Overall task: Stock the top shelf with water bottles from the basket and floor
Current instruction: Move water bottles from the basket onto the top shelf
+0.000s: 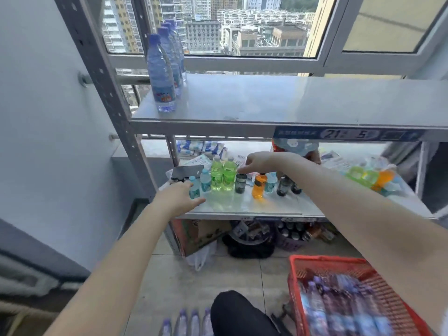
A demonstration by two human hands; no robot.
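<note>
Several blue-capped water bottles (162, 71) stand in a row at the left end of the grey top shelf (291, 103). A red basket (315, 267) at the lower right holds many more water bottles (346, 309), blurred. More bottles (186, 321) stand on the floor at the bottom edge. My left hand (178, 198) reaches forward with loose fingers in front of the middle shelf and holds nothing. My right hand (258, 163) hangs over the middle shelf's drinks with fingers curled downward, nothing in it.
The middle shelf (242, 206) carries green, orange, dark and small teal drink bottles. Under it sit a cardboard box (196, 235), a black bag and a purple basket of bottles. My dark-clad knee (240, 314) is at the bottom centre. A wall stands at the left.
</note>
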